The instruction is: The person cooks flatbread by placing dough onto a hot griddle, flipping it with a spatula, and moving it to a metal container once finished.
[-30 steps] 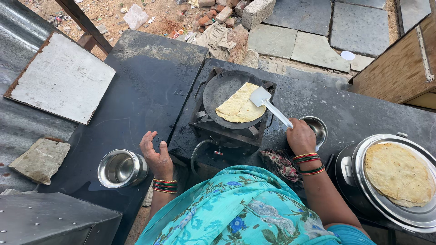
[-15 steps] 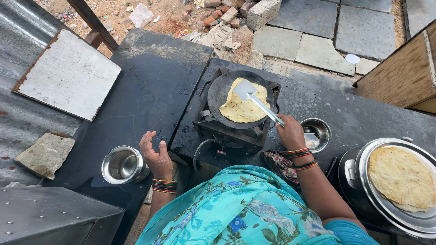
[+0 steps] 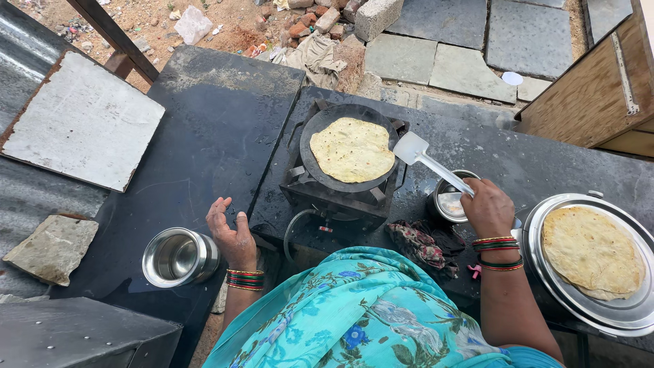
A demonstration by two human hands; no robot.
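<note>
A round flatbread (image 3: 352, 148) lies flat on a black pan (image 3: 315, 129) over a small gas stove (image 3: 340, 197). My right hand (image 3: 488, 207) grips the handle of a white spatula (image 3: 414, 148); its blade hangs just off the pan's right rim, clear of the bread. My left hand (image 3: 231, 234) rests palm down on the dark stone counter (image 3: 204, 123), fingers spread, holding nothing, next to a steel cup (image 3: 178, 256). A cooked flatbread (image 3: 591, 252) sits on a steel lid (image 3: 545, 272) at my right.
A small steel bowl (image 3: 446, 203) stands under the spatula handle, and a crumpled patterned cloth (image 3: 422, 242) lies in front of it. A grey slab (image 3: 82, 126) and a flat stone (image 3: 51, 247) lie at left. A wooden box (image 3: 586, 95) stands at far right.
The folded flatbread now lies open and flat on the pan. My right hand has drawn the spatula off the bread to the right of the pan. My left hand stayed put.
</note>
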